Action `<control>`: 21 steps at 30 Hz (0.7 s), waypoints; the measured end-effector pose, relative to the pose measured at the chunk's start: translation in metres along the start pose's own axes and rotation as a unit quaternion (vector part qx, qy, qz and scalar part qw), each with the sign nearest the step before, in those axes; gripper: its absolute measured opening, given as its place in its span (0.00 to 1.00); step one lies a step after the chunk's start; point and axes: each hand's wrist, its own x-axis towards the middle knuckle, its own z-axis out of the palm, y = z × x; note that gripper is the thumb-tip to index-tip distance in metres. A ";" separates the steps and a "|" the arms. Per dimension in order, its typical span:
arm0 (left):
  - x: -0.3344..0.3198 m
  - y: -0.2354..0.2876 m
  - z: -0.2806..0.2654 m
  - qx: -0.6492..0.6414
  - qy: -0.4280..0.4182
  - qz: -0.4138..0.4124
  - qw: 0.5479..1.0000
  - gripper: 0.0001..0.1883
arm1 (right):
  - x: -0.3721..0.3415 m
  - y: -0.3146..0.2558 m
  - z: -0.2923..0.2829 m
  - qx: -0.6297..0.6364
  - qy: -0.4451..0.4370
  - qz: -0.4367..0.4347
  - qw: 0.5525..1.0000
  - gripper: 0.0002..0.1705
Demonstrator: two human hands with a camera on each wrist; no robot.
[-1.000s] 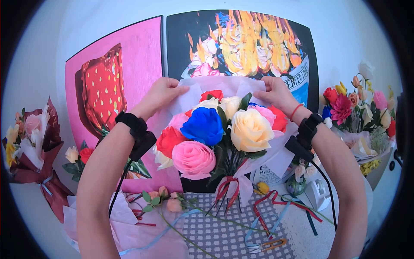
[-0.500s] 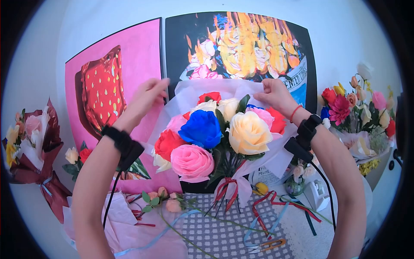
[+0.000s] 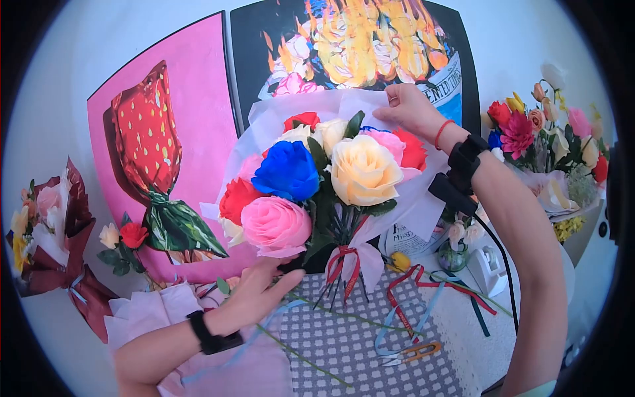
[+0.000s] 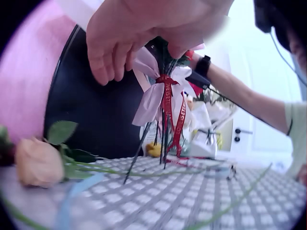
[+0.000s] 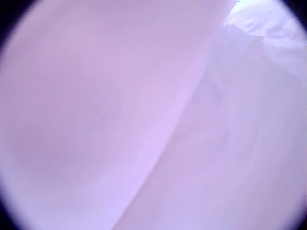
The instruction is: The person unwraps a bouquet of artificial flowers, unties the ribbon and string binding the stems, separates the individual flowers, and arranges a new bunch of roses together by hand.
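A bouquet with a blue rose (image 3: 286,171), a cream rose (image 3: 366,170) and a pink rose (image 3: 276,226) stands upright in pale wrapping paper (image 3: 264,114). My right hand (image 3: 418,114) pinches the paper's upper right edge. Low at the left, my left hand (image 3: 254,298) is beside the stems under the pink rose, its fingers relaxed and holding nothing. In the left wrist view the left hand (image 4: 144,33) hangs above the red ribbon (image 4: 168,96) tied round the stems (image 4: 163,139). Only pale paper (image 5: 96,105) fills the right wrist view.
Scissors (image 3: 413,354) and loose ribbons (image 3: 397,308) lie on the grey patterned mat (image 3: 317,357). Pink paper (image 3: 251,370) lies at the left. Two paintings (image 3: 205,86) lean behind. Other bouquets stand at the far left (image 3: 59,251) and right (image 3: 559,172).
My left hand let go of the paper's upper left edge and came down beside the stems. The right hand still pinches the paper. The head view has shifted slightly.
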 end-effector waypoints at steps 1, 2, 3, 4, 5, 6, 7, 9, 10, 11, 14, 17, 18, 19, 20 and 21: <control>0.009 0.001 0.011 0.000 0.001 0.001 1.000 0.19 | 0.002 0.004 0.002 0.022 -0.008 -0.001 1.000 0.17; 0.021 0.006 0.023 -0.129 -0.028 -0.002 0.991 0.21 | 0.004 0.007 0.001 0.041 -0.016 -0.002 0.999 0.16; 0.031 0.007 0.033 -0.258 -0.058 -0.004 0.964 0.23 | 0.002 0.004 0.000 0.037 -0.016 -0.003 0.999 0.16; 0.041 0.001 0.042 -0.261 -0.058 -0.001 0.964 0.23 | -0.002 -0.001 -0.001 0.034 -0.012 -0.005 0.999 0.16; 0.054 -0.009 0.049 -0.296 -0.103 -0.021 0.949 0.23 | -0.003 -0.004 -0.001 0.031 -0.008 -0.007 0.999 0.16; 0.065 -0.013 0.054 -0.330 -0.147 -0.043 0.932 0.24 | -0.001 -0.001 -0.001 0.030 -0.008 -0.009 0.999 0.16; 0.073 -0.015 0.060 -0.356 -0.141 -0.046 0.922 0.21 | 0.001 0.005 0.000 0.023 0.002 -0.007 1.000 0.16; 0.073 0.000 0.061 -0.353 -0.128 -0.039 0.926 0.18 | 0.003 0.009 -0.001 0.016 0.014 -0.006 1.000 0.16; 0.073 0.010 0.058 -0.348 -0.115 -0.032 0.930 0.16 | 0.003 0.010 -0.002 -0.007 0.024 -0.007 1.000 0.16; 0.073 0.006 0.060 -0.374 -0.093 -0.020 0.923 0.12 | 0.003 0.010 -0.003 -0.029 0.033 -0.008 0.999 0.17; 0.071 0.005 0.046 -0.348 -0.086 0.023 0.933 0.11 | 0.009 0.015 -0.005 -0.014 0.018 -0.039 0.999 0.16; 0.074 -0.001 0.041 -0.332 -0.104 -0.016 0.938 0.10 | 0.002 -0.005 -0.007 -0.098 0.048 -0.063 0.992 0.15; 0.077 -0.002 0.041 -0.331 -0.117 -0.034 0.936 0.10 | 0.000 -0.010 -0.005 -0.097 0.049 -0.063 0.992 0.15; 0.077 0.004 0.040 -0.333 -0.120 -0.039 0.935 0.12 | 0.000 -0.015 -0.004 -0.078 0.056 -0.057 0.994 0.15; 0.077 0.006 0.041 -0.332 -0.116 -0.034 0.935 0.12 | 0.002 -0.021 -0.004 -0.059 0.063 -0.053 0.995 0.15; 0.077 0.007 0.043 -0.320 -0.090 -0.026 0.943 0.14 | 0.003 -0.029 -0.006 -0.072 0.051 -0.040 0.995 0.14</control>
